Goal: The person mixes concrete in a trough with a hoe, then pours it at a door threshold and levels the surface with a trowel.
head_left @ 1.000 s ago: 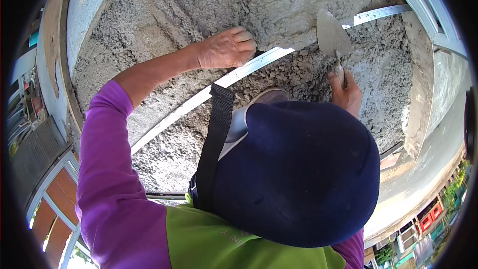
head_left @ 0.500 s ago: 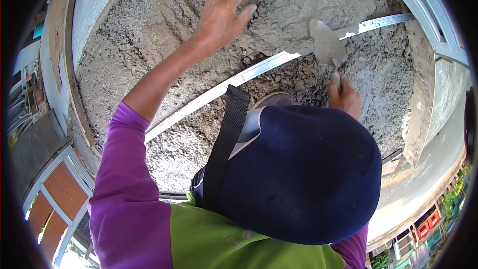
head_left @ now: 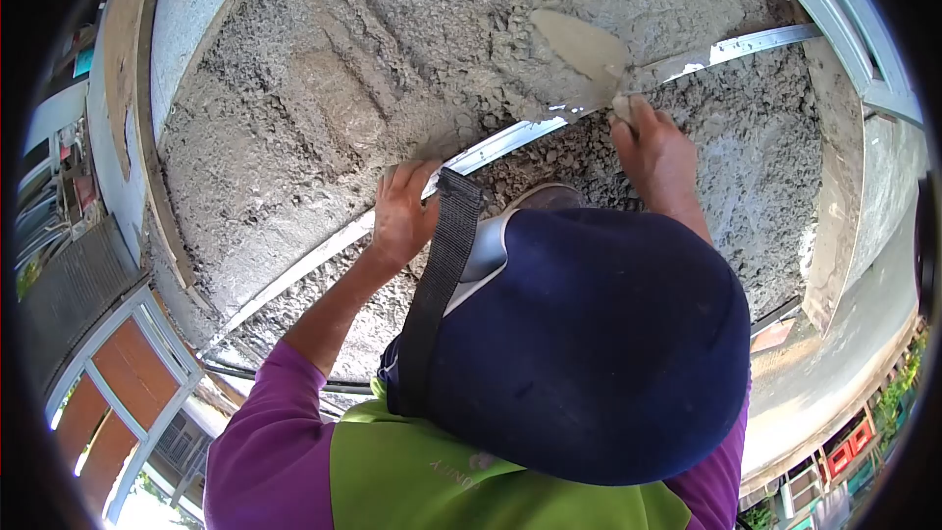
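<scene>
Wet grey concrete (head_left: pixel 294 118) spreads under both hands, rough in places and smoother elsewhere. Across it lies a long, pale metal bar (head_left: pixel 510 145), partly smeared with concrete. My left hand (head_left: pixel 402 214) is closed on this bar near its middle, fingers curled over the far edge. In my right hand (head_left: pixel 659 159) is the handle of a trowel (head_left: pixel 584 47), gripped at the bar's right part. The trowel's blade, coated in concrete, points up and left and lies over the concrete just beyond the bar. A cap hides my right forearm.
A wooden board (head_left: pixel 834 177) edges the concrete on the right, and another board (head_left: pixel 157 177) on the left. Metal framing (head_left: pixel 834 20) stands at the upper right. My dark cap (head_left: pixel 599 344) and a hanging black strap (head_left: pixel 442 275) cover the lower middle. A shoe (head_left: pixel 549 198) shows beside the cap.
My left hand has come down from above the concrete and taken hold of the bar. My right hand has moved up, and the trowel blade has swung left.
</scene>
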A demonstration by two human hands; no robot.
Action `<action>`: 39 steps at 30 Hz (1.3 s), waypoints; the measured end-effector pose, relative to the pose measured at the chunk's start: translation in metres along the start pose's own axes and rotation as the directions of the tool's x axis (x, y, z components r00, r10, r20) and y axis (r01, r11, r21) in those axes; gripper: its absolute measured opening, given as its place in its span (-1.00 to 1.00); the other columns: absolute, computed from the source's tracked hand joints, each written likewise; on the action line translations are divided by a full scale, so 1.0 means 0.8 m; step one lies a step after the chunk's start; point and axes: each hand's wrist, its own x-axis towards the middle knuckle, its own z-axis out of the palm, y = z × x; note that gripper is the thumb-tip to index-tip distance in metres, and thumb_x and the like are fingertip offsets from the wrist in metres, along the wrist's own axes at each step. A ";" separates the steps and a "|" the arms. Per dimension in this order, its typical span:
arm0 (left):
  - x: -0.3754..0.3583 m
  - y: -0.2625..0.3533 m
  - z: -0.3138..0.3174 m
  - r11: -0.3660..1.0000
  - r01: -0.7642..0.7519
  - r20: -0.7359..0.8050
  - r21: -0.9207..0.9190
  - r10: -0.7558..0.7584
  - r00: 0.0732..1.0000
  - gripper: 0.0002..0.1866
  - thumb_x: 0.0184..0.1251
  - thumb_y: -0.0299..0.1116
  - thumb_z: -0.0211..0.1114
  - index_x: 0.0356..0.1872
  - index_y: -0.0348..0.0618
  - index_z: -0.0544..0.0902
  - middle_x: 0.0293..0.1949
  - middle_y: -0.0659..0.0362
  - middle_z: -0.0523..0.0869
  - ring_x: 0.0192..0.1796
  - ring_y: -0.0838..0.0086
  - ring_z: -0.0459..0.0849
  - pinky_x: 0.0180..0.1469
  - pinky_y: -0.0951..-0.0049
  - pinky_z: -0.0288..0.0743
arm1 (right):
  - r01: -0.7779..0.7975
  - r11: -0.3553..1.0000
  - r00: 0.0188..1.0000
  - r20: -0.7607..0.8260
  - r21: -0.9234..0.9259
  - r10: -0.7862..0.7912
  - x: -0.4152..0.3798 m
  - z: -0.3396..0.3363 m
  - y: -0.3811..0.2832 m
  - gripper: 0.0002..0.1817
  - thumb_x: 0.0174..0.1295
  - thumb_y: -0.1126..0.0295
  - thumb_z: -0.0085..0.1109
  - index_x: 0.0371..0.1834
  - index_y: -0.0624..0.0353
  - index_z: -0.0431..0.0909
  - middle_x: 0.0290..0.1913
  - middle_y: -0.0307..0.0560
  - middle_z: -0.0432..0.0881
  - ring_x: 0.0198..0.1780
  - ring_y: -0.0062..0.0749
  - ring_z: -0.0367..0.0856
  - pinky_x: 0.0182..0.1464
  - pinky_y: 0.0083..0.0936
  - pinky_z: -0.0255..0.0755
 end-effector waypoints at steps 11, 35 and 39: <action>-0.026 -0.013 0.007 0.995 0.046 -0.030 0.084 -0.043 0.999 -0.48 0.26 -0.36 0.39 0.25 -0.18 0.53 0.11 -0.03 0.56 0.13 0.06 0.52 0.20 0.06 0.39 | 0.216 0.975 0.974 0.074 -0.044 -0.212 0.006 -0.040 0.019 -0.59 0.30 0.22 0.23 0.15 0.17 0.52 -0.39 -0.04 0.62 -0.39 -0.12 0.71 -0.39 -0.27 0.63; -0.054 -0.033 0.006 0.997 0.039 -0.160 0.072 -0.027 0.987 -0.61 0.26 -0.38 0.43 0.13 -0.06 0.71 -0.03 0.04 0.64 -0.02 0.12 0.59 0.06 0.15 0.46 | 0.305 0.934 0.952 0.021 -0.185 -0.307 0.000 -0.037 0.029 -0.64 0.31 0.23 0.24 0.13 0.09 0.55 -0.41 -0.11 0.60 -0.43 -0.29 0.69 -0.45 -0.36 0.62; -0.050 -0.030 0.003 0.998 0.025 -0.148 0.051 -0.017 0.989 -0.63 0.26 -0.41 0.41 0.11 -0.08 0.71 -0.04 0.05 0.64 -0.02 0.13 0.58 0.05 0.15 0.46 | 0.430 0.900 0.896 0.160 -0.077 -0.414 -0.043 -0.015 -0.028 -0.57 0.30 0.22 0.25 0.19 0.10 0.50 -0.35 -0.07 0.63 -0.32 -0.22 0.72 -0.34 -0.33 0.65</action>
